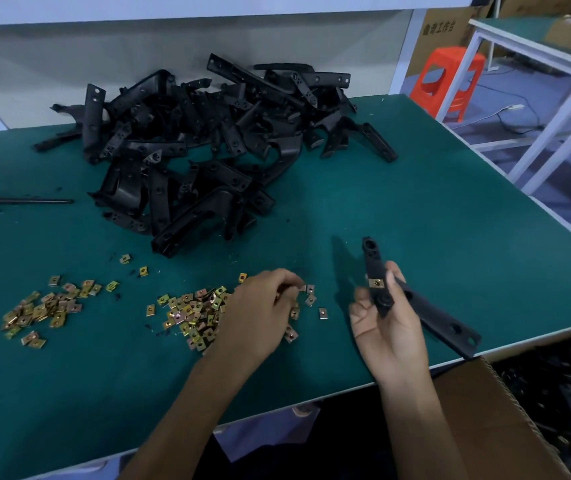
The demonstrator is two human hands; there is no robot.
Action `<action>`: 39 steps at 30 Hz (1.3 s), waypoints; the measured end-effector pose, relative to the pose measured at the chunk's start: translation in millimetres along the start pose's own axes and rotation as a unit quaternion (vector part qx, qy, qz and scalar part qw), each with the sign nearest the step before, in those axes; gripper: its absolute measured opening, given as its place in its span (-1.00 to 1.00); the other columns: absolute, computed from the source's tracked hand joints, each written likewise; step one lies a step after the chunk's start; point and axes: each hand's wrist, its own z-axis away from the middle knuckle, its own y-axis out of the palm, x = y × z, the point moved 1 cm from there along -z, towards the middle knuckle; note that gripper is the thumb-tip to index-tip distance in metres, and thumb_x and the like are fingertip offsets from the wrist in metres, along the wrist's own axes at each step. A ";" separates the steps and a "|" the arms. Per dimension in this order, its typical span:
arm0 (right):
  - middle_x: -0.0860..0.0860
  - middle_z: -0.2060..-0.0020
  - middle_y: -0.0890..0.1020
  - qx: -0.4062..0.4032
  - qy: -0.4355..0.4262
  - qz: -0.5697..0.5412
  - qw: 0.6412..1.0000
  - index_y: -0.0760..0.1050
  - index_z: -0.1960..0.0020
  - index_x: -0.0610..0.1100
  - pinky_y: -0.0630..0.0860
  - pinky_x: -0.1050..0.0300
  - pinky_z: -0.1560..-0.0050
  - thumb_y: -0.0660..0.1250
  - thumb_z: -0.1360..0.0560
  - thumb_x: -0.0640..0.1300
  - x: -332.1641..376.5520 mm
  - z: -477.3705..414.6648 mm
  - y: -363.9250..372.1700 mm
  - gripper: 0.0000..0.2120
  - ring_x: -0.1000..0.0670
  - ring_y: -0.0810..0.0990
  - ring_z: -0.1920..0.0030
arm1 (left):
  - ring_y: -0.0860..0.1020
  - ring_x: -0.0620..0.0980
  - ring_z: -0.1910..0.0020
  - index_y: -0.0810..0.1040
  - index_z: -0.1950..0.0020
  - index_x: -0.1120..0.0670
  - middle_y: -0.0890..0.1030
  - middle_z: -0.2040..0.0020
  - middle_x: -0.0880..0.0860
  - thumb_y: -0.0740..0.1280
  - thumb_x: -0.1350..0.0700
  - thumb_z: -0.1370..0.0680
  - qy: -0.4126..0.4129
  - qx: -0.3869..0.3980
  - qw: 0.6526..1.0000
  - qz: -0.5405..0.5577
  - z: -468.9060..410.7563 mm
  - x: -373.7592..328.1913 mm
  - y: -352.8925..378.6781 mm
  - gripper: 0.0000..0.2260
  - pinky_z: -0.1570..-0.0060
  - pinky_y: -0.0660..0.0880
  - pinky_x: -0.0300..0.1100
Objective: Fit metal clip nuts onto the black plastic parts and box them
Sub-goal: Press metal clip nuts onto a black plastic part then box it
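- The black plastic part [433, 313] is gripped in the right hand [386, 327], with one clip nut [376, 282] already seated.
- The left hand [260, 306] is curled over the loose clip nuts [190, 313] on the table [415, 202]; a pinch cannot be confirmed.
- A single nut should be picked, then slid on until the holes align.

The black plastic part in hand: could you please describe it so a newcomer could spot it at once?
Go to the near right edge of the green table, beside the cardboard box. There the right hand holds one long black plastic part, apart from the pile behind. It alone is lifted and shows a golden clip nut.
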 end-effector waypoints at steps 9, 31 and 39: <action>0.09 0.27 0.57 -0.004 0.015 -0.010 1.000 0.54 0.07 0.06 0.45 0.30 0.41 0.37 -0.48 -0.11 -2.4 -2.1 -2.5 -0.92 0.12 0.53 0.35 | 0.33 -0.01 -0.19 0.54 -0.36 -0.14 0.51 -0.19 -0.01 0.25 -0.12 -0.64 0.122 0.026 0.976 -0.179 -1.8 -4.5 34.5 -0.69 -0.26 0.28 -0.11; -0.02 -0.05 0.67 0.111 0.073 0.065 0.989 0.51 -0.12 -0.01 0.59 0.22 0.10 0.43 -0.45 -0.14 -8.8 9.6 1.2 -0.74 0.05 0.65 -0.01 | 0.60 -0.11 0.15 0.68 0.11 -0.05 0.67 0.12 0.00 0.43 0.20 -0.56 -0.083 0.075 0.886 0.450 -1.6 -19.0 -1.1 -0.85 0.18 0.53 -0.30; -0.07 -0.15 0.66 0.124 0.063 0.060 0.988 0.47 -0.19 -0.04 0.60 0.18 -0.06 0.45 -0.45 -0.16 -10.6 7.6 -1.4 -0.66 0.00 0.66 -0.12 | 0.57 -0.10 0.19 0.69 -0.09 0.13 0.67 0.07 0.08 0.35 0.28 -0.57 -0.123 0.084 0.833 0.532 0.0 -23.3 3.2 -0.83 0.10 0.49 -0.24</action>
